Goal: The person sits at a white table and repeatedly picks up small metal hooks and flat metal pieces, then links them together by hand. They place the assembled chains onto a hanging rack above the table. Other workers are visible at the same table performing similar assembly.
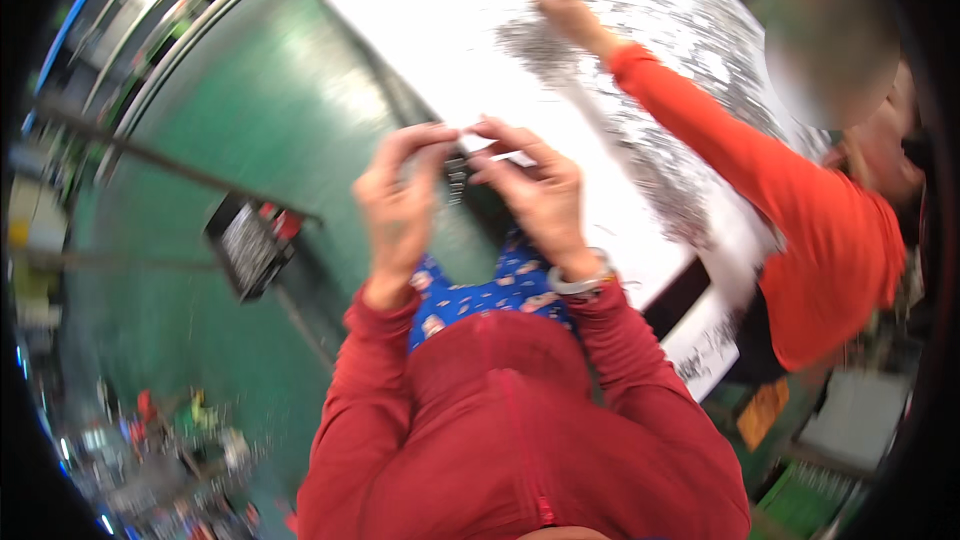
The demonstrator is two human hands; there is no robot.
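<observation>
My left hand (400,195) and my right hand (535,195) are raised together in front of my chest, fingertips nearly meeting. Between them they pinch a small thin pale part (490,148); blur hides its exact shape. A small dark ridged piece (457,178) sits just below the fingertips between my hands. My sleeves are dark red, and a pale band circles my right wrist. Beyond my hands lies a white table (440,50) strewn with several small silvery metal parts (640,30).
A person in an orange top (800,230) stands at the right, one hand (565,10) reaching into the metal parts. More hands show at the table's far edge. A green floor (230,140) spreads left, with a dark crate (250,245) on it and cluttered bins at lower left.
</observation>
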